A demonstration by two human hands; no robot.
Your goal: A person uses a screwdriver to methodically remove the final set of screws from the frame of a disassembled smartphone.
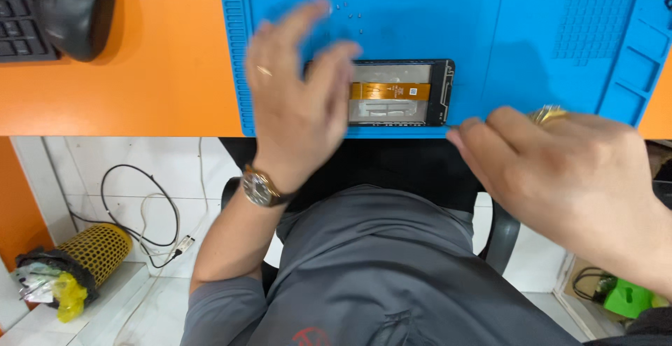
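Lying lengthwise along the blue mat's near edge, the opened phone sits under the left hand's spread fingers, its right end nearer the loosely open, empty right hand

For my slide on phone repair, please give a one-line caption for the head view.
Left hand rests on an opened phone on a blue mat; right hand at the mat's near edge.

left hand flat, fingers spread, right hand loosely curled
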